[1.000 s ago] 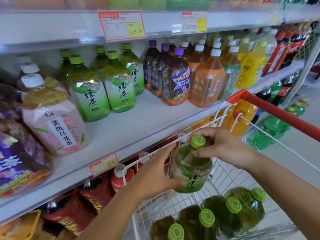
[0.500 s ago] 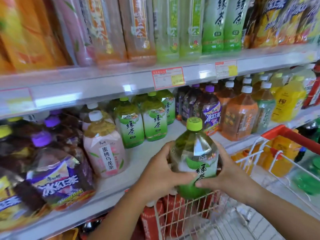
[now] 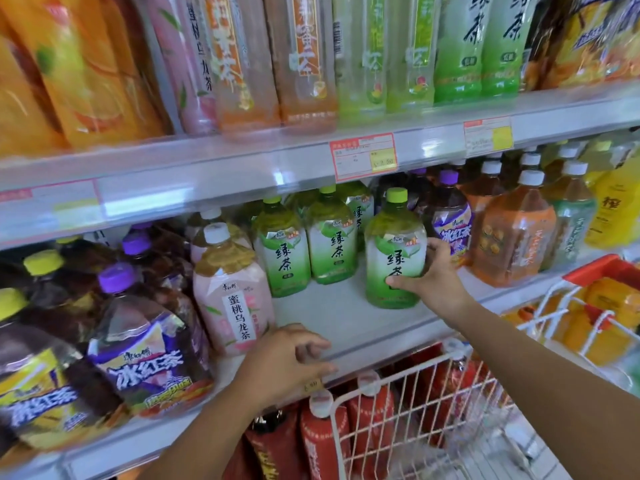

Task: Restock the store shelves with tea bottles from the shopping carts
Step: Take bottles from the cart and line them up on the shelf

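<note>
green tea bottle (image 3: 394, 251), upright on the white middle shelf (image 3: 346, 327), base apparently down on the board, green cap up, label facing near. clamped by the right hand (image 3: 434, 282): thumb across the lower front of the label, fingers curled round the right side.

just left of it, with a small gap between, two more green tea bottles (image 3: 282, 252) in a front row, with others farther in behind them. close on the right, a purple-capped iced tea bottle (image 3: 450, 226), partly hidden by the hand; touching or not, cannot tell. beyond that, farther right, an orange bottle (image 3: 512, 237) with a white cap.

farther left, a pink peach oolong bottle (image 3: 232, 296), standing near the shelf's front edge. left hand (image 3: 287, 362) at that near edge, just right of the pink bottle, fingers loosely curled over the lip, holding nothing.

below, at the near right, a white wire shopping cart (image 3: 398, 410) with a red handle (image 3: 602, 268), close against the shelving. red bottles (image 3: 318, 441) on the shelf underneath, just left of the wire.

higher up, a price tag (image 3: 362, 155) on the rail of the upper shelf, with tall bottles above it, blurred.
</note>
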`<control>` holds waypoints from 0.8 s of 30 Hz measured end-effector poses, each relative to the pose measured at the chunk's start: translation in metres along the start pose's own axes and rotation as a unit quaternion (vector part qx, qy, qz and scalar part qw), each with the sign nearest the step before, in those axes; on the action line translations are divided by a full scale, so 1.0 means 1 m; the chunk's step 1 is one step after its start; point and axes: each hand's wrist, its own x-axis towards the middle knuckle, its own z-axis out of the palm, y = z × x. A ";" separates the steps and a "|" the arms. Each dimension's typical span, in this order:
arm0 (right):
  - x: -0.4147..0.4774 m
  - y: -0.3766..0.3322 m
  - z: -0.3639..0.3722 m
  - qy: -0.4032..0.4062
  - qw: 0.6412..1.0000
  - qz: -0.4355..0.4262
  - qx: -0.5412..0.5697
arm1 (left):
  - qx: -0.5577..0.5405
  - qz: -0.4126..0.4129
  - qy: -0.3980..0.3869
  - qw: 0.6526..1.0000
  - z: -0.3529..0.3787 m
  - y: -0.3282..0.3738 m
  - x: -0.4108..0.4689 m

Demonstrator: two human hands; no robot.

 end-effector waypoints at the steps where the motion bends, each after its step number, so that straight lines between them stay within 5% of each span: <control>1: 0.003 0.003 0.002 0.009 1.000 0.000 -0.014 | 0.002 0.000 -0.001 1.000 0.001 -0.002 0.001; 6: 0.017 0.012 0.014 0.075 0.974 0.018 -0.211 | 0.011 -0.004 0.017 1.000 0.005 -0.010 0.003; 16: 0.026 0.016 0.038 0.141 0.966 0.024 -0.216 | 0.031 -0.016 0.013 0.999 0.004 -0.009 0.003; 24: 0.034 0.019 0.038 0.116 0.975 0.017 -0.188 | 0.048 -0.021 0.019 0.998 0.004 -0.009 0.003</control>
